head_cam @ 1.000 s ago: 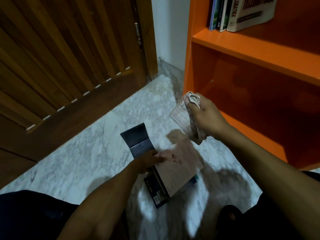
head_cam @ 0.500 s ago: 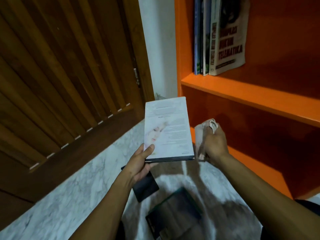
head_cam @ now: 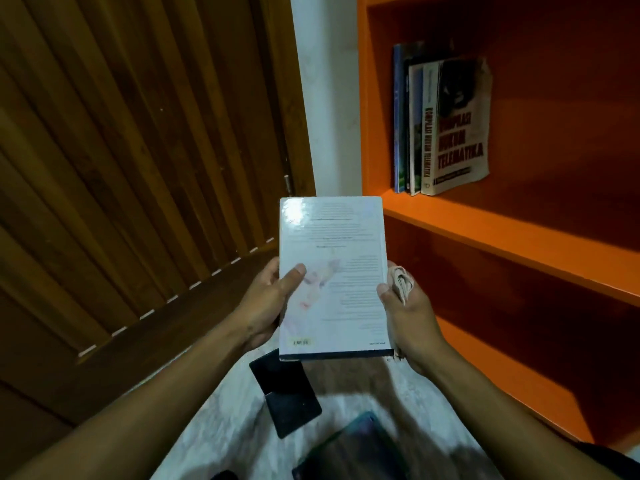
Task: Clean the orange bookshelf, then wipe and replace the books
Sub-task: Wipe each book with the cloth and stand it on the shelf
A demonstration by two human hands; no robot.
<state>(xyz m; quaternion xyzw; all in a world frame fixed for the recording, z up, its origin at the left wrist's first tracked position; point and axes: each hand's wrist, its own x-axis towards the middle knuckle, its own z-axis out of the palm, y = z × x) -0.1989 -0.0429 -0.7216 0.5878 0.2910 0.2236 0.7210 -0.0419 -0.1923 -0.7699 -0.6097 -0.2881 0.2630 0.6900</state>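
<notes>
Both hands hold a white book (head_cam: 332, 275) flat, back cover up, just left of the orange bookshelf (head_cam: 502, 237) and level with its middle shelf board. The left hand (head_cam: 266, 306) grips the book's left edge, thumb on the cover. The right hand (head_cam: 408, 317) pinches the right edge with its thumb while also clutching a folded cloth (head_cam: 401, 282). About 4 books (head_cam: 446, 123) stand on the shelf above. Below the held book, a black wallet (head_cam: 285, 396) and a dark book (head_cam: 349, 448) lie on the marble floor (head_cam: 221, 441).

Book (head_cam: 332, 275) between both hands — shelf (head_cam: 512, 237) to its right (books (head_cam: 446, 126) upright on it), door (head_cam: 138, 168) left.
</notes>
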